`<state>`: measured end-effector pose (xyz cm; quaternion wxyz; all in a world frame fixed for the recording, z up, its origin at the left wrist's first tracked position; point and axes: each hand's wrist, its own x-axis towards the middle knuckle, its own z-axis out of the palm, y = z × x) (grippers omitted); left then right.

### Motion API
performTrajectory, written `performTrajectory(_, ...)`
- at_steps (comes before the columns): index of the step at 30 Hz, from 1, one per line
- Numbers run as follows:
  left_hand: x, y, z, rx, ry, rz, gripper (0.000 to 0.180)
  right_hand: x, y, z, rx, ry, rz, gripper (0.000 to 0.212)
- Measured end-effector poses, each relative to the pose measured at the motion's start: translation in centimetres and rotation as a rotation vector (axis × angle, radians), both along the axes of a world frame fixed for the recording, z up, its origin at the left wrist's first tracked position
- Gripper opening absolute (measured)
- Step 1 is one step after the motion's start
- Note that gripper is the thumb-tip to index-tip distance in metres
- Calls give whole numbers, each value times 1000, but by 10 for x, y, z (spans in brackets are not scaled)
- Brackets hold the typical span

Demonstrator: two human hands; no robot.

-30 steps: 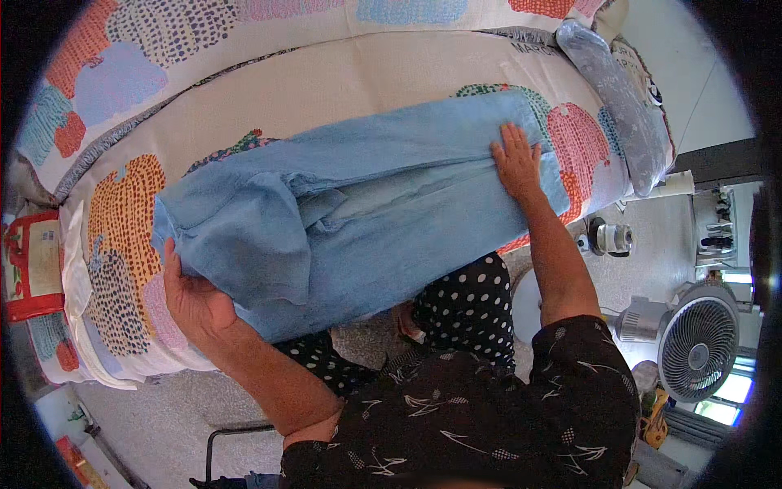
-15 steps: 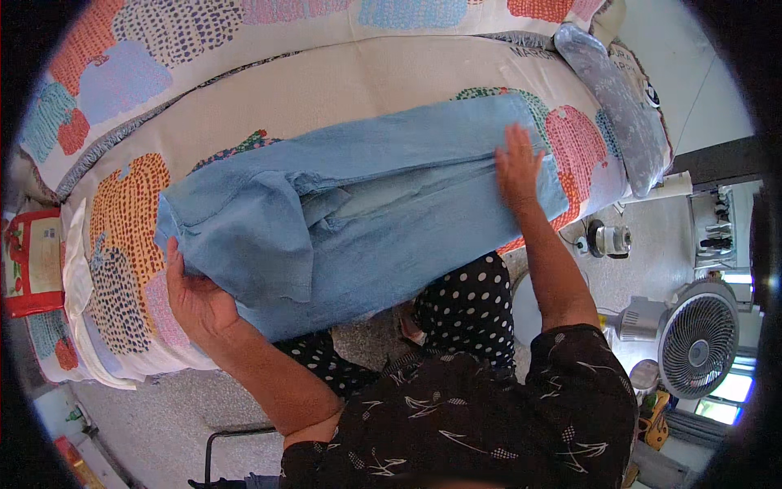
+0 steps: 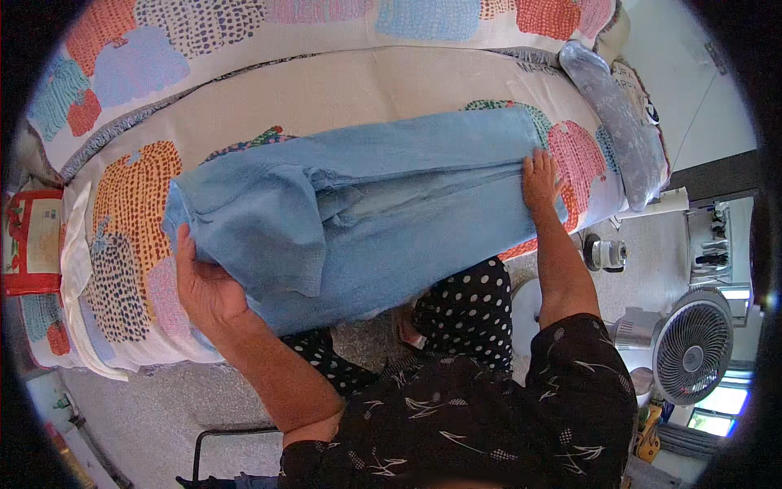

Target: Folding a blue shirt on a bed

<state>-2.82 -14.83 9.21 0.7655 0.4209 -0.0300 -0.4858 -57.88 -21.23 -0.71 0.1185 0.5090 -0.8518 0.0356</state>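
Observation:
A pair of light-blue denim trousers [image 3: 423, 216] lies lengthwise across the seat and over my lap, its legs laid along each other. The wider, bunched end is at the left, and the leg ends reach to the right. My left hand [image 3: 210, 285] grips the cloth at the left end, the thumb on top and the other fingers partly hidden beneath. On the leg ends at the right rests my right hand [image 3: 540, 183], palm down, fingers extended over the fabric. Loose folds show around the middle of the trousers.
Under the trousers is a sofa with a patterned cover [image 3: 134, 204]. A grey cushion [image 3: 611, 126] leans at its right end, and a red-edged bag [image 3: 32, 277] sits at the left. To the right stand a fan [image 3: 692, 346] and a small kettle-like appliance [image 3: 604, 253].
My right hand has come down slightly and to the right along the leg ends, its fingers closer together. My left hand still holds the left end. The whole view has shifted a little.

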Motion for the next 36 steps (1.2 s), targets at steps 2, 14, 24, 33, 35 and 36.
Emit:
performTrajectory(2,-2,-2,0,-10,-14,-24,45,1,-3,-3,-15,-2,-39,51)
performTrajectory(14,-8,-1,3,-20,-10,-7,43,58,-9,10,-83,-170,292,52)
performTrajectory(24,-7,-1,2,-49,-4,36,41,110,-6,27,29,-79,447,50)
performTrajectory(33,-10,-2,-2,-120,70,67,35,148,1,36,-26,-365,626,44)
performTrajectory(35,-15,-1,1,-114,74,72,33,188,19,62,3,-654,772,38)
performTrajectory(36,-16,-1,3,-109,75,70,33,212,32,72,143,-791,802,35)
